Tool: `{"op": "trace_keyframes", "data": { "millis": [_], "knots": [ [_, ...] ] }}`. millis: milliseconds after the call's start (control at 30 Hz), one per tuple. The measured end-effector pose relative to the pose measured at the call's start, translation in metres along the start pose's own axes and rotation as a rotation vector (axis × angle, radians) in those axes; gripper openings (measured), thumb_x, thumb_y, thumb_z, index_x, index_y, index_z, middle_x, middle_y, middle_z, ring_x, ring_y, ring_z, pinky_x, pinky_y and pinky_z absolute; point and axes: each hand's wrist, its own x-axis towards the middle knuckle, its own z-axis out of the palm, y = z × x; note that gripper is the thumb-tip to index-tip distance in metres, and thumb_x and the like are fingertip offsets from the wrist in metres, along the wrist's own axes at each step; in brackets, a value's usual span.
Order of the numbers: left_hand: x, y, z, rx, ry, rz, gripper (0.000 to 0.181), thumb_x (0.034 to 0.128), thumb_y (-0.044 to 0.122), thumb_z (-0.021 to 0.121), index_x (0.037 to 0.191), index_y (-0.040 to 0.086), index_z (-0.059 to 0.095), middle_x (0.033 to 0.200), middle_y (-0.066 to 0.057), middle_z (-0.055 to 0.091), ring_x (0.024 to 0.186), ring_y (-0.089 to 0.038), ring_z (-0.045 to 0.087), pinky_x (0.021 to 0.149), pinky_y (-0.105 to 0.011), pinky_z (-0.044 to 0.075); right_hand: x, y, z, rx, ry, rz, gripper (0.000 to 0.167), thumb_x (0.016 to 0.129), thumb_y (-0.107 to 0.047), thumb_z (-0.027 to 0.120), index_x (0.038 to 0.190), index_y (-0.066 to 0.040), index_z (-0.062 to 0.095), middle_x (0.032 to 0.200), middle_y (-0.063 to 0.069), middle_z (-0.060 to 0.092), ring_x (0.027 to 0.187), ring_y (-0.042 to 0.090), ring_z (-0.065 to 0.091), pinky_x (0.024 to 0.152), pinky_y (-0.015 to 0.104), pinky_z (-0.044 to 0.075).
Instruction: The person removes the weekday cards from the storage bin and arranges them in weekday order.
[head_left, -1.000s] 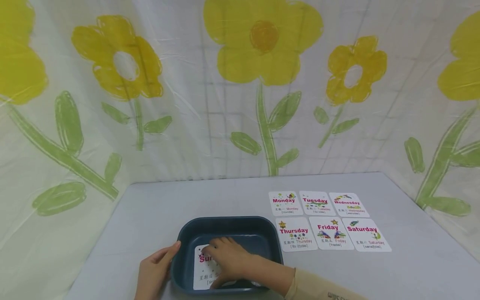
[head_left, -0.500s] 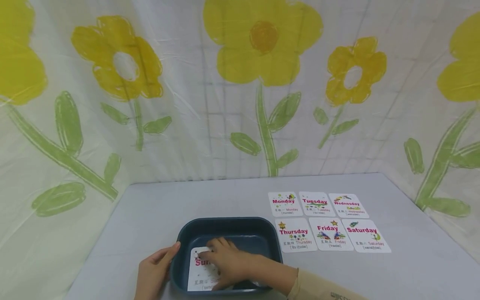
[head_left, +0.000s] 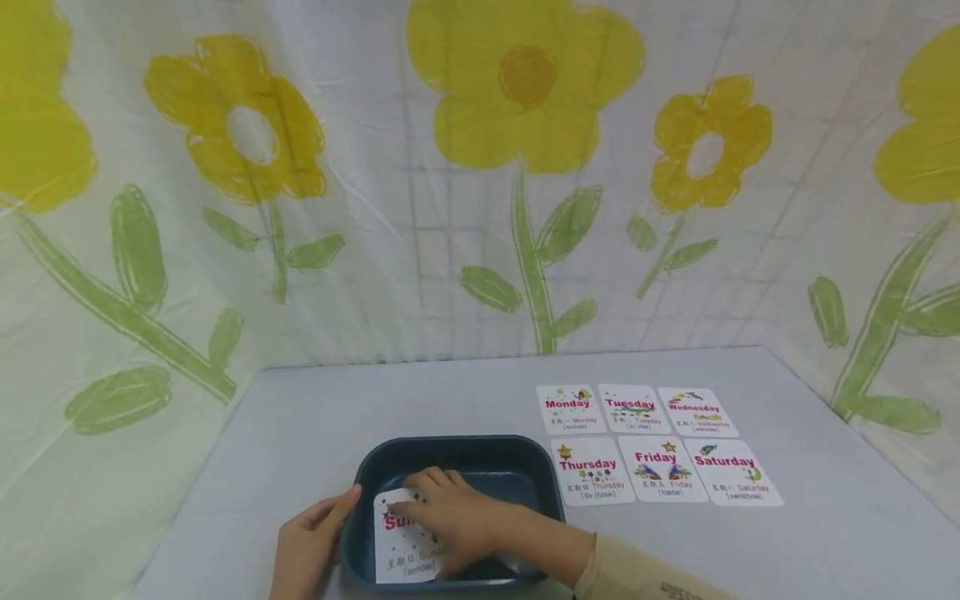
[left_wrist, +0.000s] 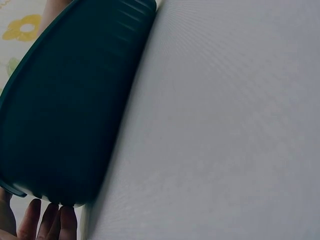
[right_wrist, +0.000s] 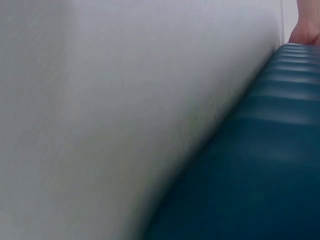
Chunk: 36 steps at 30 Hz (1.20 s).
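Note:
A dark teal rectangular tub stands at the near edge of the table in the head view. My left hand holds its left end, thumb at the rim; in the left wrist view the fingers touch the outer wall. Inside the tub, a white "Sunday" card lies slightly tilted at the left. My right hand reaches in from the right and grips this card, fingers over its top and thumb near its lower right edge. The hand covers the card's right part. In the right wrist view, the tub's wall hides that hand.
To the right of the tub, several day cards lie face up in two rows: Monday, Tuesday and Wednesday behind, Thursday, Friday and Saturday in front. A flower-printed curtain hangs behind the pale table.
The Sunday card has shifted a little left inside the tub, and its tilt has changed under my right hand. My left hand and the laid-out cards stay in place.

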Motion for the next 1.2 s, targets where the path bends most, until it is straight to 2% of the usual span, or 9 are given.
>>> {"op": "trace_keyframes", "data": {
  "millis": [133,400,700,933,1200],
  "knots": [
    [0.001,0.000,0.000,-0.005,-0.009,0.002,0.083,0.0681,0.070,0.063,0.110,-0.002,0.063,0.091,-0.009,0.066,0.072,-0.016,0.052,0.056,-0.025,0.041,-0.004,0.002,-0.002,-0.002,0.003,0.026,0.091,0.060,-0.046,0.083,0.138,-0.029,0.038,0.143,0.000,0.031,0.128,0.016,0.029,0.107,0.039,0.030],
    [0.003,0.000,0.002,0.018,0.026,-0.008,0.087,0.0663,0.073,0.061,0.111,-0.001,0.063,0.092,-0.010,0.063,0.072,-0.017,0.050,0.054,-0.026,0.040,-0.014,0.003,-0.021,0.029,0.015,0.061,0.087,0.064,-0.047,0.079,0.139,-0.030,0.038,0.146,-0.002,0.030,0.130,0.017,0.028,0.110,0.041,0.024],
    [0.002,0.001,0.004,0.025,0.024,0.001,0.090,0.0636,0.076,0.060,0.109,-0.001,0.064,0.106,-0.018,0.063,0.085,-0.022,0.051,0.059,-0.026,0.042,-0.027,0.008,-0.028,0.052,0.018,0.102,0.087,0.064,-0.046,0.079,0.139,-0.029,0.039,0.146,0.000,0.030,0.131,0.019,0.027,0.109,0.043,0.025],
    [0.000,0.002,-0.004,0.031,-0.001,0.018,0.088,0.0621,0.076,0.062,0.107,0.000,0.066,0.108,-0.017,0.065,0.081,-0.016,0.054,0.058,-0.024,0.046,-0.057,0.024,-0.033,0.061,0.032,0.167,0.086,0.063,-0.047,0.079,0.138,-0.032,0.040,0.145,0.001,0.033,0.130,0.021,0.030,0.106,0.046,0.030],
    [-0.001,0.002,-0.004,0.058,0.019,0.029,0.087,0.0643,0.075,0.060,0.106,0.000,0.066,0.106,-0.016,0.066,0.081,-0.016,0.053,0.059,-0.024,0.043,-0.101,0.038,-0.042,0.127,0.044,0.284,0.082,0.062,-0.042,0.081,0.135,-0.037,0.042,0.145,-0.003,0.034,0.130,0.020,0.031,0.103,0.044,0.036]
  ]
}}
